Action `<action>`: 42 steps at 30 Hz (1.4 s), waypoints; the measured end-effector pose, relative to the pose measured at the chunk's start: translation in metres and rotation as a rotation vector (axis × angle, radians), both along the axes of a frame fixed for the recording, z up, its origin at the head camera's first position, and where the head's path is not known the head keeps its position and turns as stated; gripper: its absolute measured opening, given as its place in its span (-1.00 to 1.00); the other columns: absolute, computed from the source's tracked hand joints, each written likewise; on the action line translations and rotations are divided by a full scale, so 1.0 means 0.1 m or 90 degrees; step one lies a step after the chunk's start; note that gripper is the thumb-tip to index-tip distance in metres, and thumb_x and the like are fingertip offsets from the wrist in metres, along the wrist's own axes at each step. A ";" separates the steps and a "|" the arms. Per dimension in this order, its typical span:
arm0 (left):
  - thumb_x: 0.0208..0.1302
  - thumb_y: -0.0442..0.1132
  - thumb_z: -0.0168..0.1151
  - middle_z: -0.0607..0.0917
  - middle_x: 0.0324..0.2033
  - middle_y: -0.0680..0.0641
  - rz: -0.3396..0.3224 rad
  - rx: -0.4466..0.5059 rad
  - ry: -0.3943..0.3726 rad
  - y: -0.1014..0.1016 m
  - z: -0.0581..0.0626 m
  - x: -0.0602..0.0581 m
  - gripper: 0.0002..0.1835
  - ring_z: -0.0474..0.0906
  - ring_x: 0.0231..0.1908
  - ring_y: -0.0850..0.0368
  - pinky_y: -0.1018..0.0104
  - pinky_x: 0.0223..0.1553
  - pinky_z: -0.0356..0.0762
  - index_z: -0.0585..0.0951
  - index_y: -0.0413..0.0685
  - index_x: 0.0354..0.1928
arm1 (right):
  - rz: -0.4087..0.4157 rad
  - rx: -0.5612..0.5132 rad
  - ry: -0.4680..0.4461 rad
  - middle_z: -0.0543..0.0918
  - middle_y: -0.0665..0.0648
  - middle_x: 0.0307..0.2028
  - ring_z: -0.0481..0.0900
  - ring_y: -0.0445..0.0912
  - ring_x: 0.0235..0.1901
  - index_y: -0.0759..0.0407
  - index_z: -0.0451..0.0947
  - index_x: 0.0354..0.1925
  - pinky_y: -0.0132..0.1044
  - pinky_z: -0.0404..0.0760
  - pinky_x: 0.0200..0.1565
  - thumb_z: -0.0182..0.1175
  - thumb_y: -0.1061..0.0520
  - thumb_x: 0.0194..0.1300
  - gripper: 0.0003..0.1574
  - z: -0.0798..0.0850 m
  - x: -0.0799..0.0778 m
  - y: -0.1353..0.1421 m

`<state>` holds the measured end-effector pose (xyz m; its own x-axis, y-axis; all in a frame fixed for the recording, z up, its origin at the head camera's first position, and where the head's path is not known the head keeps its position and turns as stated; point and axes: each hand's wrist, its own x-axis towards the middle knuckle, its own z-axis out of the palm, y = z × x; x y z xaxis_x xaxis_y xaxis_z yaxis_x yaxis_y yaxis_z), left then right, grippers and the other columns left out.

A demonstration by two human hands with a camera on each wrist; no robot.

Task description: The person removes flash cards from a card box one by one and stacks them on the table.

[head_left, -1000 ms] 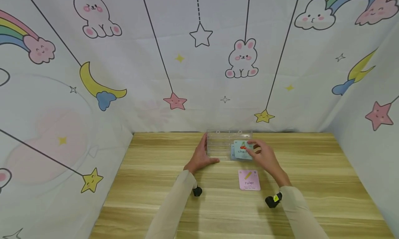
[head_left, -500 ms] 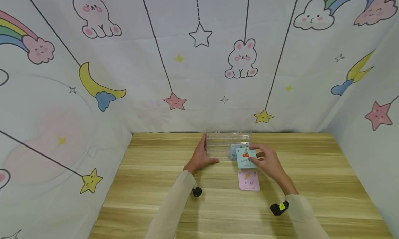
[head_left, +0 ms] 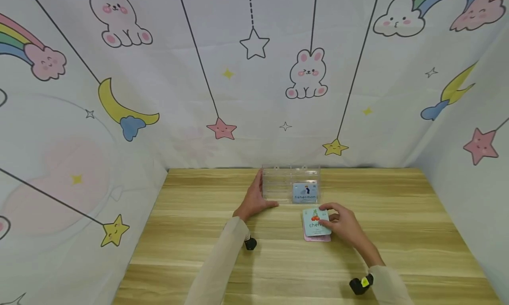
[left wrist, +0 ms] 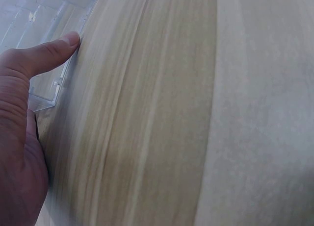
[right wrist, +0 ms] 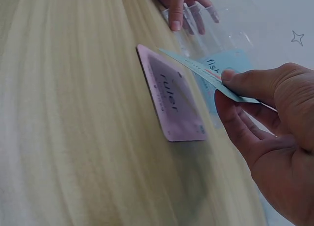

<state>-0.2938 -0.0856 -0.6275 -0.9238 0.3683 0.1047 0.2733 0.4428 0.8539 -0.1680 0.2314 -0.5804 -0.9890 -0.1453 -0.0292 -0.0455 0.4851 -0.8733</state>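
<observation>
My right fingers (right wrist: 231, 117) pinch the right edge of the cherry card (head_left: 314, 229), almost closed, above the ruler card (right wrist: 169, 106); my left fingers (left wrist: 49, 56) hold the clear rack (head_left: 277, 188). Probably light, slick and bendable, the card wants edge-holding.

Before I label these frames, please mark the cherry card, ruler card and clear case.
Cherry card (head_left: 313, 225): head view, printed face.
Ruler card (right wrist: 171, 96): right wrist view, printed face.
Clear case (head_left: 277, 188): head view, bare left half.

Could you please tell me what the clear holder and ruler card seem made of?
The holder looks like glossy, rigid plastic: the tabletop shows through and edges glint. The ruler card seems smooth paperboard, perhaps coated: flat, thin, with a printed face.
</observation>
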 end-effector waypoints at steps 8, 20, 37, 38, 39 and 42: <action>-0.08 -0.16 0.76 0.02 0.63 -0.12 0.000 0.013 0.000 0.00 -0.01 -0.01 0.50 0.07 0.57 0.02 0.21 0.50 0.20 -0.22 -0.07 0.68 | -0.010 -0.005 -0.012 0.66 0.32 0.08 0.76 0.04 -0.16 0.27 0.63 0.11 -0.34 0.72 -0.28 0.47 0.33 0.24 -0.53 -0.09 0.05 -0.03; -0.08 -0.20 0.76 0.07 0.62 -0.11 0.001 0.017 0.003 0.00 0.00 0.00 0.50 0.11 0.56 0.03 0.20 0.50 0.20 -0.22 -0.06 0.68 | 0.002 0.100 0.042 0.68 0.17 -0.18 0.61 -0.11 -0.34 0.29 0.63 0.05 -0.36 0.62 -0.39 0.52 0.29 0.20 -0.54 -0.15 0.07 -0.05; -0.06 -0.13 0.75 0.00 0.64 -0.09 0.004 -0.016 -0.009 0.00 0.03 0.00 0.51 0.06 0.57 0.05 0.25 0.50 0.18 -0.25 0.06 0.69 | 0.022 0.204 0.134 0.60 0.20 -0.07 0.42 -0.06 -0.27 0.21 0.70 -0.04 -0.17 0.47 -0.23 0.59 0.17 0.15 -0.58 -0.25 0.07 -0.05; -0.06 -0.12 0.75 0.00 0.64 -0.09 0.004 -0.019 -0.008 0.00 0.03 0.00 0.51 0.06 0.57 0.05 0.24 0.50 0.18 -0.25 0.06 0.69 | 0.023 0.206 0.139 0.61 0.20 -0.06 0.43 -0.06 -0.26 0.21 0.70 -0.04 -0.15 0.48 -0.21 0.59 0.17 0.15 -0.58 -0.25 0.07 -0.05; -0.07 -0.12 0.75 0.00 0.64 -0.09 0.004 -0.021 -0.007 0.00 0.03 0.00 0.51 0.06 0.57 0.04 0.24 0.50 0.18 -0.25 0.06 0.68 | 0.024 0.206 0.144 0.61 0.21 -0.05 0.43 -0.06 -0.25 0.22 0.70 -0.04 -0.15 0.49 -0.21 0.59 0.18 0.15 -0.58 -0.25 0.07 -0.05; -0.07 -0.12 0.76 0.02 0.63 -0.11 0.005 -0.019 -0.004 0.00 0.02 -0.01 0.50 0.08 0.57 0.02 0.22 0.50 0.19 -0.23 0.04 0.68 | 0.027 0.209 0.156 0.62 0.21 -0.04 0.45 -0.05 -0.24 0.23 0.71 -0.03 -0.14 0.49 -0.19 0.59 0.19 0.14 -0.57 -0.26 0.08 -0.06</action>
